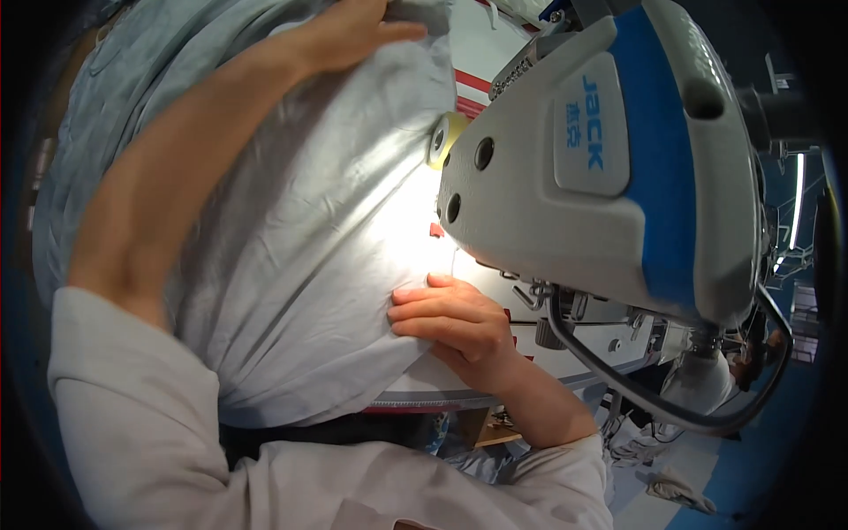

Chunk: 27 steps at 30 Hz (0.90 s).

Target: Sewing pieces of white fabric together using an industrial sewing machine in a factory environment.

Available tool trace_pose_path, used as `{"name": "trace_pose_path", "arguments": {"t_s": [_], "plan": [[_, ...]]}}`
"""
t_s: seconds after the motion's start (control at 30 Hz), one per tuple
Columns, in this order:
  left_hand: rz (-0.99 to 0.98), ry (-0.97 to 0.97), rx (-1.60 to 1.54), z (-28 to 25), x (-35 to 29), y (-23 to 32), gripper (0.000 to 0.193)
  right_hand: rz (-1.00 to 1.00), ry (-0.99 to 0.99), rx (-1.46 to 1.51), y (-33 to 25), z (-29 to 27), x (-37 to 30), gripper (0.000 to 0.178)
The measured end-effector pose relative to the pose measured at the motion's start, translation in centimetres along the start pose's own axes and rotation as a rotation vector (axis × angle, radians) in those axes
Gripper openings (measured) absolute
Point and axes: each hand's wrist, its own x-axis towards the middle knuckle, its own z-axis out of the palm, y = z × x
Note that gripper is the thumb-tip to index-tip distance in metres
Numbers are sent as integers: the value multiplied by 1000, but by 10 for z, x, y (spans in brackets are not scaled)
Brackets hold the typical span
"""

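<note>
Pale grey cloth (291,199) spreads from the upper left to the centre of the frame. The right hand (459,322) lies flat on its edge below centre, fingers together. The left hand (349,35) is over the cloth at the top, partly cut off; I cannot tell its grip. A white-and-blue sewing machine (530,203) fills the upper right.

The pale grey cloth (291,256) looks matt and finely creased. The white machine casing (539,221) is smooth with a soft gloss, its blue band (662,150) equally smooth. The dark bent tube (649,406) has a dull sheen; the sleeve (132,380) is matt fabric.
</note>
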Motion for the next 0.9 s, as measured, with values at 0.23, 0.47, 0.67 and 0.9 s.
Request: {"name": "trace_pose_path", "arguments": {"t_s": [0.23, 0.47, 0.67, 0.9], "plan": [[70, -296, 577, -210, -251, 53, 69, -10, 43, -59, 7, 2, -2, 25], [-119, -389, 799, -169, -53, -91, 30, 34, 149, -37, 8, -1, -12, 16], [-49, -166, 604, -112, -10, -99, 29, 294, 730, 1717, -41, 74, -49, 69], [218, 115, 108, -186, -170, 45, 94, 187, 687, 1311, -46, 67, -78, 63]]}}
